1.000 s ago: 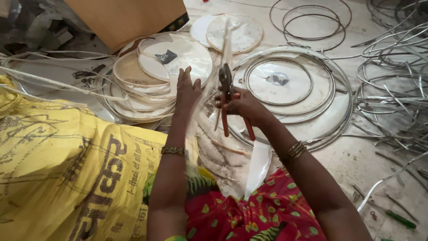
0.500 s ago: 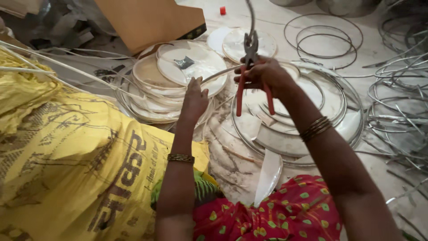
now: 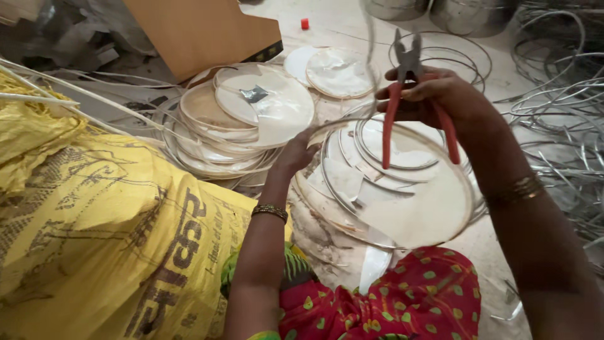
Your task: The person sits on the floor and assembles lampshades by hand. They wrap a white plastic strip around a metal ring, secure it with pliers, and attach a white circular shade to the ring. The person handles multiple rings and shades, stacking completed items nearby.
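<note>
Pliers (image 3: 412,94) with red handles sit upright in the right hand (image 3: 440,101), whose fingers are wrapped closed around the handles just below the metal head; the handles hang down splayed over the round tray (image 3: 434,208). Nearer than that tray lie the person's red patterned cloth (image 3: 402,302) and, off to its left, a big yellow printed sack (image 3: 100,233). The left hand (image 3: 296,154) rests at the tray's left rim, fingers curled around a thin wire (image 3: 352,123) that arcs across toward the pliers. Left of the tray, a stack of pale round discs (image 3: 245,119) sits piled. Right of the tray lie loose wire hoops (image 3: 553,107). Beyond the discs stands a brown board (image 3: 201,31), with a small red cap (image 3: 304,24) farther back.
</note>
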